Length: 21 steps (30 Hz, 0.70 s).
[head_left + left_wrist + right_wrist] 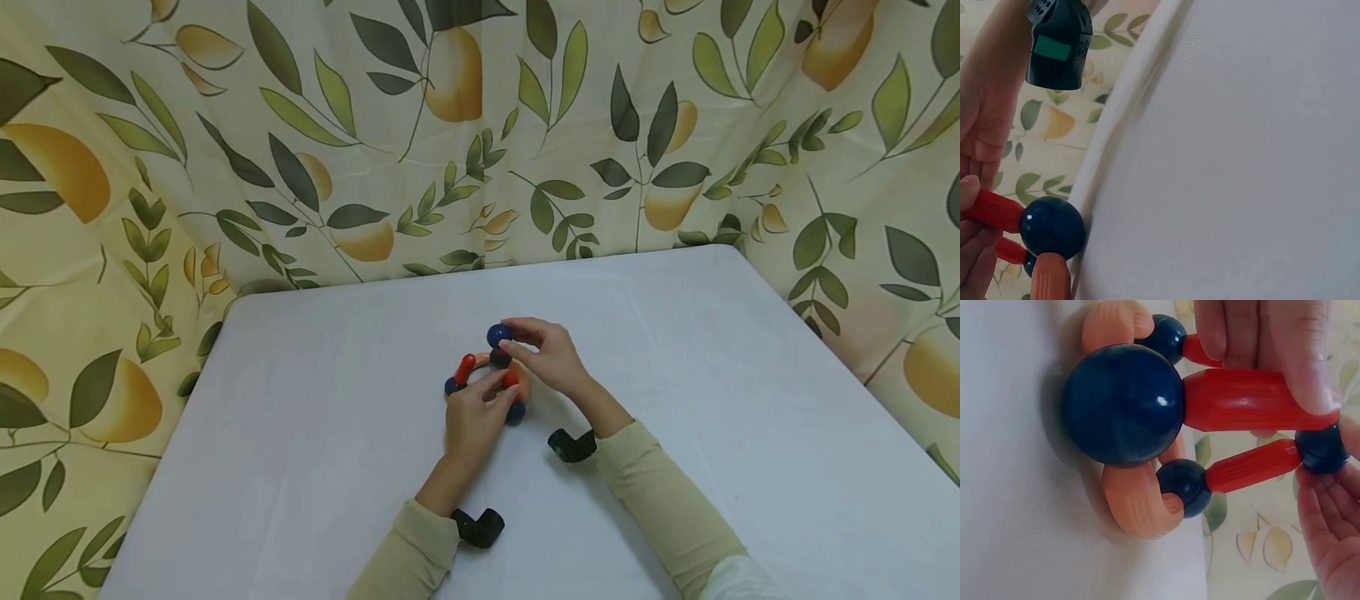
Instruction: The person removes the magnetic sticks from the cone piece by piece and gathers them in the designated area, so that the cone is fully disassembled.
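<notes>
A toy build of curved orange pieces (1141, 503), blue balls and red rods stands on the white table. My left hand (472, 421) pinches an upright red rod (1235, 400), whose lower end meets a large blue ball (1122, 403). At the back of the build, my right hand (553, 354) holds a blue ball (499, 336) between thumb and fingers. That ball sits at the top of another red rod (1254, 465). A third red rod (466, 367) leans up from a blue ball (453, 387) on the left side.
Black wrist cameras stick out beside each forearm, one by the left sleeve (478, 528) and one by the right wrist (572, 446). The white table (337, 417) ends at a back edge against a leaf-and-fruit patterned curtain (420, 167), which also hangs at both sides.
</notes>
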Tool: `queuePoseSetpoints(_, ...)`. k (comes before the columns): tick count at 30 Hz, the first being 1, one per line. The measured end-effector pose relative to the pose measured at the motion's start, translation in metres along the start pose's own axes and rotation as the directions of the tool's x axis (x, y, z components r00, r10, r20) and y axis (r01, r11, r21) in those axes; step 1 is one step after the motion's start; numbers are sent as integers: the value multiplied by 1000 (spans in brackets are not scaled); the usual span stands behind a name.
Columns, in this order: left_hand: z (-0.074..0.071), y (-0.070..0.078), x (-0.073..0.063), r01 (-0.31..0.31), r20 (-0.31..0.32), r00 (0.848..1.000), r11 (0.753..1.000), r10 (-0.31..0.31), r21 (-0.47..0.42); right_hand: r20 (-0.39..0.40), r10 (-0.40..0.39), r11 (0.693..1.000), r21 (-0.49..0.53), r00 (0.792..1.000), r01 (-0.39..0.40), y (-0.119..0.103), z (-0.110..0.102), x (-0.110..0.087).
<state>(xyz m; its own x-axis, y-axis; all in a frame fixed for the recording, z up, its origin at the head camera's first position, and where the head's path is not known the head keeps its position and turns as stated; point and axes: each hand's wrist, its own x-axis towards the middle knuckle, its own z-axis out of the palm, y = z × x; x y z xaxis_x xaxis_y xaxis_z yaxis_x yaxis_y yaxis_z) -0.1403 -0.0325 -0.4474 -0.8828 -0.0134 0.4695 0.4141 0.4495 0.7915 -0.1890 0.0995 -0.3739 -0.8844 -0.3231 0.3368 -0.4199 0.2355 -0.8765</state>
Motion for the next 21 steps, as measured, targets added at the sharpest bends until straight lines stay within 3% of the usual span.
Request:
queuePoseSetpoints(5, -5, -2, 5, -124, -40, 991, 987, 128, 101, 8, 20, 1000, 10, 1000, -21, 2, -1, 2)
queuePoseSetpoints(8, -10, -5, 13, -209, -101, 970, 969, 223, 130, 10, 37, 999, 5, 999, -37, 3, -2, 2)
queuePoseSetpoints(11, -16, -10, 24, -245, -160, 950, 958, 268, 153, 13, 51, 999, 14, 999, -51, 3, -1, 2)
queuePoseSetpoints(12, -17, -11, 27, -240, -168, 949, 958, 265, 159, 15, 56, 998, 14, 998, -57, 3, -1, 2)
queuePoseSetpoints(14, -19, -16, 34, -193, -155, 963, 965, 220, 175, 18, 61, 998, 13, 998, -61, 2, -1, 2)
queuePoseSetpoints(17, -20, -21, 44, -86, -73, 992, 979, 101, 185, 21, 68, 998, 8, 997, -69, 1, 0, 2)
queuePoseSetpoints(21, -16, -23, 54, 5, 40, 999, 986, -11, 165, 22, 77, 997, 17, 997, -77, 3, 0, 2)
